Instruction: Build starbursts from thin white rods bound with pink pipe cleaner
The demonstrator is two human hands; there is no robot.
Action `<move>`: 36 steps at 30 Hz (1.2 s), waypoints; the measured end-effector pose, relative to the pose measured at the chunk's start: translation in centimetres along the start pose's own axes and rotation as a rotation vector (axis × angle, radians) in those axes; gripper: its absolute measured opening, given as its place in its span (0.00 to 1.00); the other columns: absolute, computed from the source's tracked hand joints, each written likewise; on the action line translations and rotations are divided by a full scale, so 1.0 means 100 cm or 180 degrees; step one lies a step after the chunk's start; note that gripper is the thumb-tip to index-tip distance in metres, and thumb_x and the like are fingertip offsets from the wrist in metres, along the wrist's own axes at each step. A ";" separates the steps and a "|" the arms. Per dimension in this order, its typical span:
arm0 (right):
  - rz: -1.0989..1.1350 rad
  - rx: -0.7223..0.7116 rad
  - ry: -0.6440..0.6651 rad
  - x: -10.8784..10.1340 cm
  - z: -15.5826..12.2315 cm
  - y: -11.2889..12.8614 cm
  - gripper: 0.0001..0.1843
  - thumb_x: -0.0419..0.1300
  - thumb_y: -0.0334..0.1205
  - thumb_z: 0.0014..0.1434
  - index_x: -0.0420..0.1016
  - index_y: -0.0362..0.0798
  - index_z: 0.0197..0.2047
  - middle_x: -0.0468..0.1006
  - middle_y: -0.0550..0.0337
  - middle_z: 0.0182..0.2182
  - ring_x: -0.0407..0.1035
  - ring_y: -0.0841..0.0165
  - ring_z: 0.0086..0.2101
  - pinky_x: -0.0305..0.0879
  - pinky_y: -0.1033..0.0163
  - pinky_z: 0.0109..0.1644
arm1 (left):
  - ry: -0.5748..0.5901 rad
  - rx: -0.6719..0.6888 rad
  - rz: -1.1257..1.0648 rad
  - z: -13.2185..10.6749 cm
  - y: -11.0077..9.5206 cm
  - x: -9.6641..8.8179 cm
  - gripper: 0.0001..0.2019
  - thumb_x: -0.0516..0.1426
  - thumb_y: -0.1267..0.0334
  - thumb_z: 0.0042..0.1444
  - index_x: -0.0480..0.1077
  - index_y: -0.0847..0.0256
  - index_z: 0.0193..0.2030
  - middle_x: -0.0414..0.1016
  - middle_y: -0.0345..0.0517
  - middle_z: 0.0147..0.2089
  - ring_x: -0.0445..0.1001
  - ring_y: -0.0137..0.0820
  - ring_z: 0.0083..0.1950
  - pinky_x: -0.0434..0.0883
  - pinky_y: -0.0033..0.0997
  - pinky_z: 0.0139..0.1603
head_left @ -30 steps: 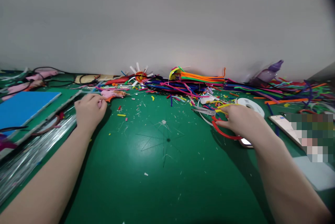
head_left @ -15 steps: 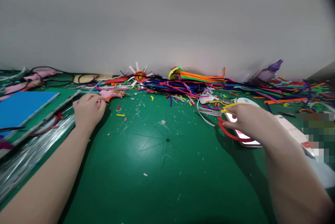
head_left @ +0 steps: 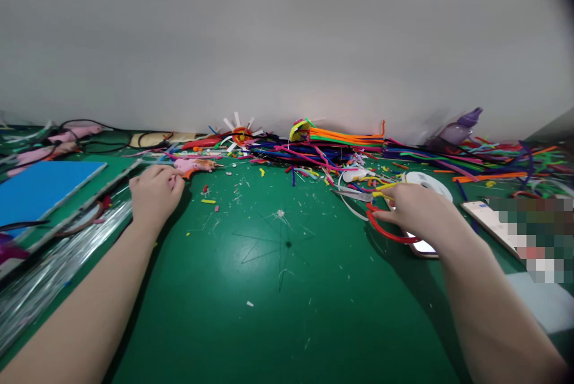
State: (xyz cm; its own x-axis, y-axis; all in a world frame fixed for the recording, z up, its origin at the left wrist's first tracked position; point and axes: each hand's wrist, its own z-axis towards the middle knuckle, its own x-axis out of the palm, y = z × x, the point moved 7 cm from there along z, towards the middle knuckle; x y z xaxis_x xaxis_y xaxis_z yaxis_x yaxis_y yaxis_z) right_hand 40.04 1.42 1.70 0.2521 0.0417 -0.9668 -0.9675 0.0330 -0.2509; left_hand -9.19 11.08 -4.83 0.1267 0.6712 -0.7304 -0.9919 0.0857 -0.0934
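Observation:
My left hand [head_left: 155,194] rests on the green mat [head_left: 278,288] at the left. Its fingers are curled in a loose fist, with a bit of pink showing between them. It lies just short of a pink glue gun [head_left: 194,164]. My right hand [head_left: 417,210] lies at the right with its fingers closed over the red handle loop of a pair of scissors [head_left: 389,232], whose grey blades point left. A yellow pipe cleaner [head_left: 384,188] runs in under its fingertips. A phone [head_left: 422,246] is partly hidden beneath this hand.
A heap of coloured pipe cleaners [head_left: 341,148] runs along the grey wall. A white tape roll [head_left: 428,182], a purple bottle [head_left: 457,128], a blue sheet [head_left: 40,183], shiny wrapped sticks [head_left: 54,264] and black cables [head_left: 98,136] lie around. Small cuttings litter the mat.
My right hand shifted slightly right and then back over the scissors and phone. The left hand stayed put, and the view tilted a little.

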 end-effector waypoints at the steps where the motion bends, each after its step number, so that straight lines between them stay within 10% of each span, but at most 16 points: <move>1: -0.0060 0.0034 0.0068 0.001 0.000 0.002 0.17 0.56 0.54 0.54 0.74 0.47 0.32 0.77 0.52 0.28 0.71 0.61 0.29 0.52 0.62 0.25 | 0.0007 0.0000 0.0000 0.000 0.000 0.000 0.12 0.49 0.61 0.58 0.73 0.60 0.37 0.75 0.50 0.44 0.70 0.39 0.47 0.55 0.39 0.44; 11: -0.0077 0.0251 -0.0040 -0.008 0.005 0.021 0.18 0.57 0.52 0.56 0.74 0.45 0.38 0.78 0.49 0.37 0.73 0.55 0.39 0.60 0.59 0.33 | 0.0079 -0.0022 0.0014 0.001 -0.001 0.000 0.12 0.49 0.61 0.59 0.72 0.60 0.38 0.75 0.48 0.44 0.70 0.37 0.48 0.55 0.37 0.46; 19: 0.0458 0.0350 -0.1210 -0.023 0.007 0.027 0.24 0.50 0.52 0.62 0.69 0.42 0.51 0.75 0.44 0.45 0.71 0.56 0.41 0.63 0.58 0.37 | 0.0052 -0.0006 -0.0003 0.001 -0.001 -0.001 0.12 0.49 0.63 0.59 0.72 0.61 0.39 0.75 0.47 0.44 0.70 0.37 0.48 0.55 0.37 0.45; 36: 0.0450 -0.0023 -0.0617 0.030 0.008 0.069 0.21 0.55 0.49 0.59 0.71 0.39 0.46 0.76 0.44 0.40 0.71 0.58 0.37 0.62 0.59 0.33 | 0.0105 -0.0007 0.0080 0.002 0.000 0.000 0.12 0.49 0.62 0.59 0.73 0.61 0.39 0.75 0.48 0.45 0.70 0.37 0.47 0.55 0.37 0.46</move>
State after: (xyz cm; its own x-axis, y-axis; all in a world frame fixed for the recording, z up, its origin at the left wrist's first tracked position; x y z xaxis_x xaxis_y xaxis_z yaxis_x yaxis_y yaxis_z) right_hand 34.11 2.58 -2.88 0.1130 0.2365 -0.9650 -0.9934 0.0062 -0.1148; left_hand -9.17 11.22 -4.75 0.1017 0.6484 -0.7545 -0.9948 0.0675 -0.0761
